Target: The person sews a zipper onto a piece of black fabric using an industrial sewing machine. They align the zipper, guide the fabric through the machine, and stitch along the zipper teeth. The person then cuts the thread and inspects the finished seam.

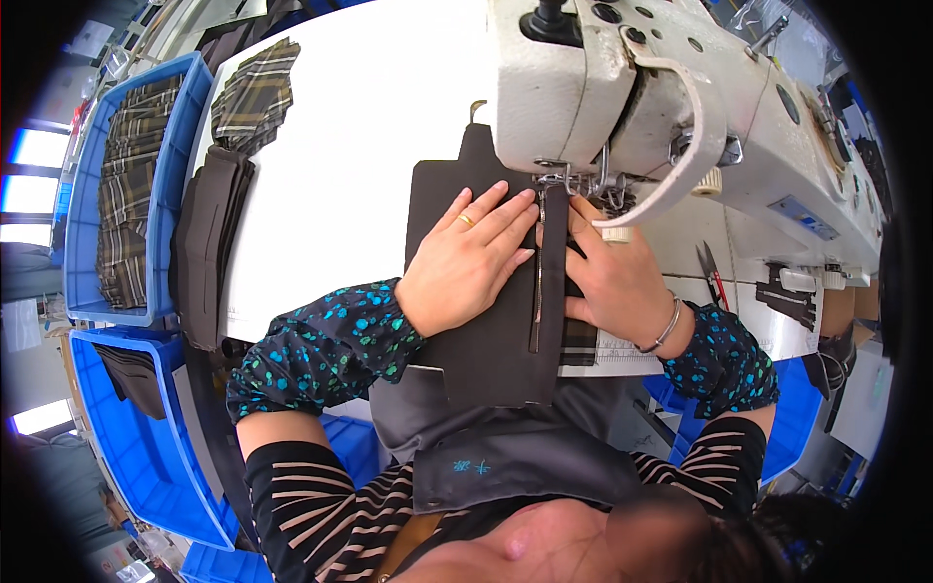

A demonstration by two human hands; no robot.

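Note:
A dark brown fabric panel (476,355) lies on the white table, its near end hanging over the front edge toward my lap. Down the panel runs a zipper (535,325), beside a narrow folded dark strip (553,291). The far end of the strip is at the presser foot (558,182) of a white sewing machine (544,97). My left hand (457,267) lies flat on the panel, fingers stretched toward the zipper. My right hand (627,277) rests along the strip's right side, its fingers apart. Plaid fabric (580,345) shows partly below that hand.
Black-and-red thread snips (714,274) lie right of my right hand. At left are loose plaid pieces (258,97), a stack of dark pieces (207,248) and a blue bin (192,126) of plaid pieces. Another blue bin (146,447) stands lower left.

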